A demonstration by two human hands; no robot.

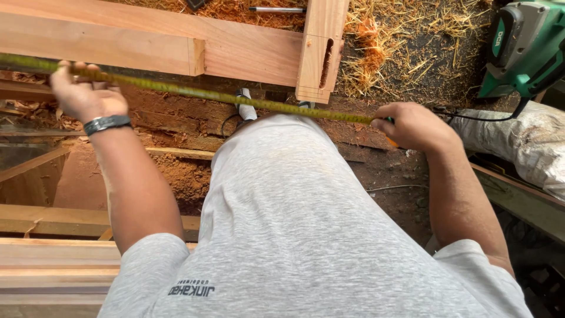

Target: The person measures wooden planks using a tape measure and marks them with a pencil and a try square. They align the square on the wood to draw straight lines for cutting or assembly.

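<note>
A yellow tape measure [235, 97] is stretched taut across the view, running from the left hand [82, 94] to the right hand [412, 126]. The left hand is closed around the blade, thumb and fingers pinching it, a dark wristband just below on the wrist. The right hand is curled shut over the tape's far end, an orange bit of the case [391, 141] just showing beneath the fingers (the case itself is mostly hidden, so I cannot tell whether a lock is engaged).

The tape hangs in the air above and in front of a wooden frame: a long horizontal rail [147, 38] and an upright post [318, 50] with a slot cut into its right face, joining near the top of the view. The blade does not appear to touch either piece.

The main risk, as I judge it, is a false reading. The tape slopes down toward the right and floats clear of the timber, so any sag or slant would lengthen the measure. A slipping left grip would let the blade snap back toward the right hand and nick the fingers.

Sawdust and straw [400, 41] cover the ground, so footing may shift, and a green power tool [524, 47] with its black cord [482, 118] lies close by the right arm, where a snag seems possible.
</note>
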